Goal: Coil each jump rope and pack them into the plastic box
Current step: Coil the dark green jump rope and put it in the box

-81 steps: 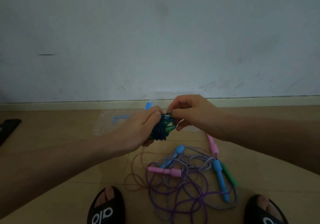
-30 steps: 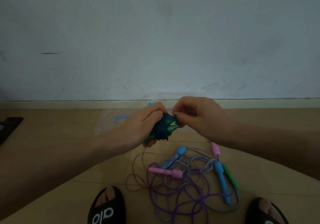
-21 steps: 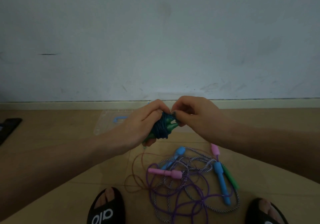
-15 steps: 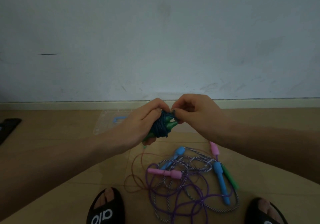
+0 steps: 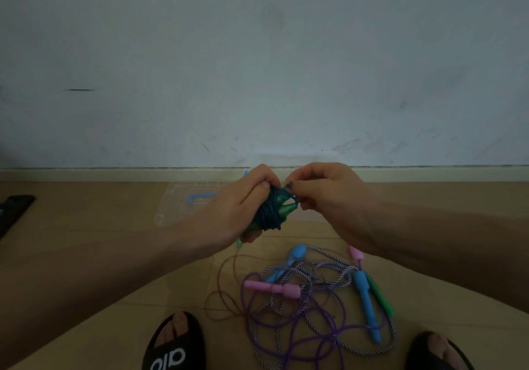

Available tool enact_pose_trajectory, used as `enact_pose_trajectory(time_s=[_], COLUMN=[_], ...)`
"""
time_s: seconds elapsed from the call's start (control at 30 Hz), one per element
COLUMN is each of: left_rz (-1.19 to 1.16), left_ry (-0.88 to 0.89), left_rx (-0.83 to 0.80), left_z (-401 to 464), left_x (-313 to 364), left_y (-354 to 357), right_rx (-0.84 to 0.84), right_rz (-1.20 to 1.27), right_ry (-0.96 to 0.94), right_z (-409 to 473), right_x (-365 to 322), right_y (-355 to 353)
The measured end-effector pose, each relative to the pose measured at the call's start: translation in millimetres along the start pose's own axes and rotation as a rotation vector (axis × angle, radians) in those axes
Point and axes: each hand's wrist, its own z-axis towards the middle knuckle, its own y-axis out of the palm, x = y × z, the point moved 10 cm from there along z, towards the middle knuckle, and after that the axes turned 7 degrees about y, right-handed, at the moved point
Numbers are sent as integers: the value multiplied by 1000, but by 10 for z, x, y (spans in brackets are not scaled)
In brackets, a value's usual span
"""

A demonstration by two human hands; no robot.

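While both hands meet mid-air, L hand [image 5: 237,209] grips a coiled rope [image 5: 270,212], dark blue cord wound round green handles; R hand [image 5: 323,198] pinches the cord's end at the bundle's top. Behind the hands, a clear plastic box [image 5: 183,209] w/ blue handle sits on the floor near the wall. Below, a loose rope tangle [image 5: 309,292], pink, blue & green handles, lies between two black sandals [image 5: 171,344].
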Motion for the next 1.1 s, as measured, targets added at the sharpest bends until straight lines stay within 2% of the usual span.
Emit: enact_pose_trajectory(time_s=[0.53,0.8,0.93,1.1], left_rz=[98,332,379,370], left_ry=[38,173,194,192], left_rx=[29,46,62,71], left_z=[2,-74,-88,-44], left_x=[73,269,302,279], left_y=[-24,-109,-130,-142], right_rx=[-51,-241,-280,-240], right_rz=[296,355,331,240], right_ry=[187,326,276,137], right_z=[10,-24,-48,-26], right_x=[117,225,160,27], right_y=[47,238,244,163])
